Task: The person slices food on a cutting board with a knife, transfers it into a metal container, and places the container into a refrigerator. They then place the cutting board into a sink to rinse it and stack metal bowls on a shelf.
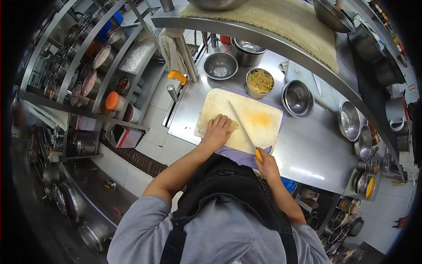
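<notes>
Since left hand (218,130) lies over pale food (234,126), I judge it steadies piece on cutting board (211,103); fingers partly hidden, so from my end cannot tell whether they grip. Right hand (268,163) wraps fingers round handle of knife (242,125), blade slanting toward far left. Purple cloth (235,155) under board, presumably against slipping. Steel table (307,149); bowl (258,94) of yellow strips (260,81) at board's far edge. Loaded rack (81,107) left.

Arms (181,170) forward, left hand (216,133) palm down, fingers (223,120) forward, right hand (267,164) in a closed curl
</notes>
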Demonstrator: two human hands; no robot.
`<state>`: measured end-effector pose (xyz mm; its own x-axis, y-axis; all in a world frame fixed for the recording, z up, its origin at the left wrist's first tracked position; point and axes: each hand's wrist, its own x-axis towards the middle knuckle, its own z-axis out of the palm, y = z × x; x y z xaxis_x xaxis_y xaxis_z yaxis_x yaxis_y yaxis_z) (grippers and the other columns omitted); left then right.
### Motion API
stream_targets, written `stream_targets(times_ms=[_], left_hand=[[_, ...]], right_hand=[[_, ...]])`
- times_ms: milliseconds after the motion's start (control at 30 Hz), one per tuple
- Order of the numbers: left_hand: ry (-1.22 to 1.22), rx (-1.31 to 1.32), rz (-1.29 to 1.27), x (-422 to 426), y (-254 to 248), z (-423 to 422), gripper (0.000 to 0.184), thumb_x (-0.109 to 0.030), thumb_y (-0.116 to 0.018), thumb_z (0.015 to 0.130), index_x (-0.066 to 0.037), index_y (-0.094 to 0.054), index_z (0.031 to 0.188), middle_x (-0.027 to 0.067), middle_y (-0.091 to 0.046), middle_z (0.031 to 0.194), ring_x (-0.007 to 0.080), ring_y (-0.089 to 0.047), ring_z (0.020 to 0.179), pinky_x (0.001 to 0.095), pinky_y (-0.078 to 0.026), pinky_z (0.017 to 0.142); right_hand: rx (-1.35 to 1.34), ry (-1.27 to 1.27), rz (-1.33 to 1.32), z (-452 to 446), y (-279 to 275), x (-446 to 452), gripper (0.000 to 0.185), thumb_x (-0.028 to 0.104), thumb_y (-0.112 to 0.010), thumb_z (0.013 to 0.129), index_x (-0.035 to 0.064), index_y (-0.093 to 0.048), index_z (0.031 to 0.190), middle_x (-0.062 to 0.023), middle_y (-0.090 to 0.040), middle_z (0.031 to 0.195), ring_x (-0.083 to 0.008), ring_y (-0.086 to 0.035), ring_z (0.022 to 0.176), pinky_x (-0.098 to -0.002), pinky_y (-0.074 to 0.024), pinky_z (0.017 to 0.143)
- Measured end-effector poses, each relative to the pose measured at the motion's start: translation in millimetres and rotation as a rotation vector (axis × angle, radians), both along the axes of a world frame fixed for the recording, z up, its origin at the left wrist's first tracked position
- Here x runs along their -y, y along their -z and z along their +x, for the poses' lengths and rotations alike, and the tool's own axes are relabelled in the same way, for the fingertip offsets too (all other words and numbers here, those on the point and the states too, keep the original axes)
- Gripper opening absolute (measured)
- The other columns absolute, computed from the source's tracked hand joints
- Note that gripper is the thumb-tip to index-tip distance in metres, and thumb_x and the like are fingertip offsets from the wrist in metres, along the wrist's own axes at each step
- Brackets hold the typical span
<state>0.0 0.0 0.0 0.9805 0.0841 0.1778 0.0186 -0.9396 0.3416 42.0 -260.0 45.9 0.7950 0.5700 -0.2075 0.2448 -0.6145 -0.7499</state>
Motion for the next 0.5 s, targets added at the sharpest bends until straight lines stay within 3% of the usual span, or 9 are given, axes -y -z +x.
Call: stream_targets(times_ms=[100,167,200,267,367,500], left_hand=[[-0.032,0.001,-0.028,0.5,-16.6,6.1,0.058,-0.025,-0.069,0.077,-0.006,-0.050,0.130,0.0159,-0.046,0.134,0.0326,-0.038,0.130,0.0458,-0.032,0.103],[-0.006,0.126,-0.030,4.1,-22.8,11.6,0.040,-0.019,-0.066,0.080,-0.006,-0.059,0.117,0.0129,-0.052,0.125,0.0313,-0.043,0.125,0.0447,-0.035,0.100],[-0.005,0.129,-0.033,4.6,-21.3,15.6,0.040,-0.019,-0.066,0.080,-0.006,-0.059,0.117,0.0129,-0.052,0.125,0.0313,-0.043,0.125,0.0447,-0.035,0.100],[0.082,0.146,-0.069,1.4,-16.8,25.2,0.019,-0.014,-0.060,0.081,-0.007,-0.067,0.098,0.0085,-0.059,0.111,0.0270,-0.050,0.113,0.0433,-0.038,0.093],[0.090,0.133,-0.047,-1.8,-6.3,29.4,0.011,-0.011,-0.058,0.079,-0.009,-0.068,0.085,0.0046,-0.062,0.097,0.0242,-0.053,0.102,0.0408,-0.040,0.086],[0.084,0.122,-0.050,-2.1,-1.3,27.3,0.013,-0.010,-0.057,0.079,-0.009,-0.068,0.085,0.0039,-0.063,0.095,0.0235,-0.054,0.098,0.0391,-0.042,0.083]], right_hand=[[0.042,0.000,0.037,2.2,9.9,-7.9,0.041,0.018,-0.064,0.084,0.0028,-0.058,0.121,-0.0281,-0.064,0.099,-0.0426,-0.062,0.095,-0.0443,-0.0495,0.083],[-0.015,0.049,0.036,5.1,11.1,-7.2,0.041,0.018,-0.064,0.084,0.0018,-0.058,0.121,-0.0278,-0.065,0.097,-0.0432,-0.062,0.093,-0.0444,-0.0499,0.081],[-0.012,0.050,0.033,6.5,10.1,-5.7,0.041,0.018,-0.064,0.084,0.0018,-0.058,0.121,-0.0278,-0.065,0.097,-0.0432,-0.062,0.093,-0.0444,-0.0499,0.081],[-0.061,0.060,0.014,9.3,8.7,-5.1,0.041,0.019,-0.065,0.084,0.0020,-0.057,0.121,-0.0276,-0.065,0.096,-0.0434,-0.062,0.092,-0.0443,-0.0501,0.081],[-0.082,0.062,-0.019,12.2,5.6,-5.0,0.042,0.021,-0.065,0.085,0.0043,-0.058,0.123,-0.0275,-0.065,0.097,-0.0429,-0.063,0.093,-0.0441,-0.0502,0.081],[-0.096,0.046,-0.058,11.9,-4.1,-7.0,0.042,0.024,-0.064,0.086,0.0070,-0.058,0.124,-0.0274,-0.065,0.097,-0.0424,-0.063,0.093,-0.0439,-0.0503,0.081]])
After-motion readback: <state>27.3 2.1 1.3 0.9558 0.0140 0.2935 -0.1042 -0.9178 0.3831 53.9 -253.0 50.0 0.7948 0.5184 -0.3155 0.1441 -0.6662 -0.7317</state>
